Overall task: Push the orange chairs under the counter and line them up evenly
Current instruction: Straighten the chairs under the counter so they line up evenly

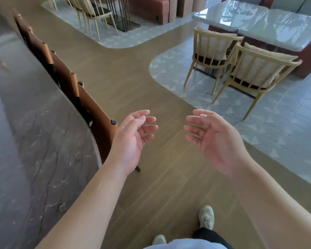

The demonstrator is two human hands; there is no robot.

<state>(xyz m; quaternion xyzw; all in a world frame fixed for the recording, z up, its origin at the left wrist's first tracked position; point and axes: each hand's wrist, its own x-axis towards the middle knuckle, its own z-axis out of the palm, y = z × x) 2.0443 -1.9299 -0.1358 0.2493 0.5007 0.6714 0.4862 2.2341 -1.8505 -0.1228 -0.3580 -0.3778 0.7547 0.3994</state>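
Several orange chairs stand in a row along the dark stone counter (34,141) on the left, their backrests close against its edge. The nearest orange chair (97,115) has a black-capped post beside my left hand (133,139). Farther chairs (65,76) (38,45) recede along the counter. My left hand hovers just right of the nearest backrest, palm up, fingers relaxed, touching nothing. My right hand (214,139) is held out over the wooden floor, palm up, fingers loosely bent, holding nothing.
Two pale wooden armchairs (250,72) (212,49) stand on a patterned tile area at the right, by a glossy grey table (269,22). More pale chairs (90,13) sit at the back. Wooden floor (129,81) runs between counter and tiles. My feet are at the bottom.
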